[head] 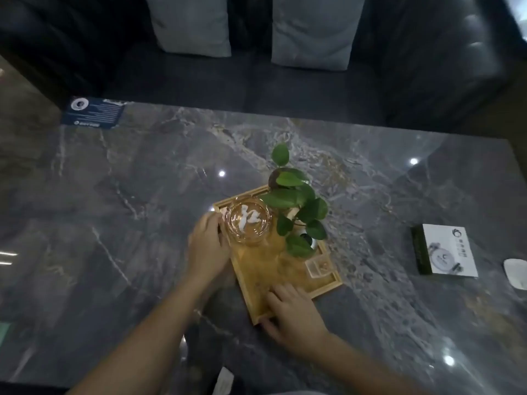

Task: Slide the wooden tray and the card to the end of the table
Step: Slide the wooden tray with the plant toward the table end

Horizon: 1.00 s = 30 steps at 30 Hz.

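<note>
A rectangular wooden tray (pixel 256 265) lies at a slant near the middle of the dark marble table (pixel 142 181). On it stand a round glass ashtray (pixel 248 220), a small leafy potted plant (pixel 299 206) and a little clear box (pixel 318 266). My left hand (pixel 207 246) grips the tray's left long edge beside the ashtray. My right hand (pixel 293 312) holds the tray's near corner, thumb under the rim and fingers on top. A dark blue card (pixel 92 112) lies flat at the table's far left corner.
A white and green booklet (pixel 445 250) lies at the right, with a white object (pixel 516 276) at the right edge of view. A dark sofa with two grey cushions (pixel 313 29) runs behind the table. A small white paper (pixel 224 379) shows at the near edge.
</note>
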Motion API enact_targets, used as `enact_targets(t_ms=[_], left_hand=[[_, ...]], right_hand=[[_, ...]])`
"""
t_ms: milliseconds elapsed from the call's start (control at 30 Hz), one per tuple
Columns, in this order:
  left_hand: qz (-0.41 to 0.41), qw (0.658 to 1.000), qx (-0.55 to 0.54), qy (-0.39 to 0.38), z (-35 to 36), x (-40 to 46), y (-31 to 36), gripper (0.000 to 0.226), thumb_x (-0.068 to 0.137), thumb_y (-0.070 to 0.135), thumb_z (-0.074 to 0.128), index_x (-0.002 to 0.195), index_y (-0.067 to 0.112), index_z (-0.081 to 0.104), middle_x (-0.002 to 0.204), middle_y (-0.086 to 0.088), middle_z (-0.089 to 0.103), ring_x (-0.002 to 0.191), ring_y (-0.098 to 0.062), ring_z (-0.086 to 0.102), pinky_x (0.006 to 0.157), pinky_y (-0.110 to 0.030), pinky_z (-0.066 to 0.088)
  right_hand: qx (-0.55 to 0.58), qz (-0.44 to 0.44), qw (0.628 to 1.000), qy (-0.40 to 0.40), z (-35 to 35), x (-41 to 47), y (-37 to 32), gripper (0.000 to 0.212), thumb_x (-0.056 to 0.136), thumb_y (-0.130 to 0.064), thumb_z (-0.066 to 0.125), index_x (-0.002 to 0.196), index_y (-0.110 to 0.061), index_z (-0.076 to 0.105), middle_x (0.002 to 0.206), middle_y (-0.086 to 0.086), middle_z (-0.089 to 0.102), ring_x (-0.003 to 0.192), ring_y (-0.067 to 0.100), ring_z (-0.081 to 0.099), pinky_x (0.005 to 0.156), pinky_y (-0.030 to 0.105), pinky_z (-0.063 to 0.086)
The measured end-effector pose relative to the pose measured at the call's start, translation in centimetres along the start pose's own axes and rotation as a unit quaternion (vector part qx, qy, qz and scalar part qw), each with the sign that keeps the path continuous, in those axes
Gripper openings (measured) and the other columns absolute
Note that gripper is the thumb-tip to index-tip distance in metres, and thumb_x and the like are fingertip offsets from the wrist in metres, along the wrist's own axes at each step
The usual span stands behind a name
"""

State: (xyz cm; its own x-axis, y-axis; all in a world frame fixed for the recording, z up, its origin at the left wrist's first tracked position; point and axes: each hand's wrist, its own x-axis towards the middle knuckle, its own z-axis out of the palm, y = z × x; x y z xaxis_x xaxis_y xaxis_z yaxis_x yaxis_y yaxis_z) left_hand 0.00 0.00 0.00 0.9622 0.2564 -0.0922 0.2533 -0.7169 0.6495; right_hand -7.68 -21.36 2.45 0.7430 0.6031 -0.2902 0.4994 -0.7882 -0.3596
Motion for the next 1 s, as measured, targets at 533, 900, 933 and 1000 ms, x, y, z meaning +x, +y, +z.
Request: enact_targets(t_ms=[533,900,933,1000], left_hand=[[0.008,0.976,0.168,-0.136,-0.5,3.2,-1.9,0.061,0.098,0.020,0.043,0.158,0.020,0.032,0.169,0.000,0.024,0.152,-0.025,0.027,0.121,-0.055,0.020],[-0.008,0.974,0.189,-0.123,0.4,0.4,-1.0,0.060,0.103,0.030,0.041,0.160,0.022,0.028,0.170,0.004,0.021,0.150,-0.026,0.029,0.124,-0.055,0.012],[-0.013,0.974,0.188,-0.122,0.6,0.1,-0.7,0.060,0.103,0.032,0.040,0.161,0.022,0.027,0.170,0.004,0.020,0.150,-0.026,0.028,0.124,-0.055,0.011],[-0.019,0.975,0.186,-0.122,0.9,-0.5,-0.4,0.061,0.103,0.034,0.040,0.161,0.022,0.025,0.170,0.004,0.019,0.150,-0.026,0.028,0.124,-0.055,0.011]], right_hand=[[-0.013,0.008,0.999,-0.048,1.9,2.6,-1.9,0.030,0.078,-0.034,0.061,0.095,-0.010,0.057,0.103,0.014,0.066,0.096,0.034,0.059,0.075,0.043,0.050],[-0.026,0.041,0.998,-0.051,1.5,0.1,1.2,0.034,0.076,-0.029,0.058,0.103,-0.008,0.061,0.111,0.013,0.066,0.111,0.032,0.057,0.090,0.041,0.048],[-0.030,0.044,0.997,-0.048,1.5,-0.3,1.5,0.038,0.075,-0.029,0.060,0.106,-0.007,0.062,0.113,0.013,0.067,0.113,0.032,0.058,0.091,0.040,0.048],[-0.040,0.054,0.997,-0.047,1.1,-1.0,2.0,0.047,0.070,-0.029,0.068,0.110,-0.005,0.066,0.113,0.013,0.071,0.112,0.031,0.063,0.090,0.038,0.052]])
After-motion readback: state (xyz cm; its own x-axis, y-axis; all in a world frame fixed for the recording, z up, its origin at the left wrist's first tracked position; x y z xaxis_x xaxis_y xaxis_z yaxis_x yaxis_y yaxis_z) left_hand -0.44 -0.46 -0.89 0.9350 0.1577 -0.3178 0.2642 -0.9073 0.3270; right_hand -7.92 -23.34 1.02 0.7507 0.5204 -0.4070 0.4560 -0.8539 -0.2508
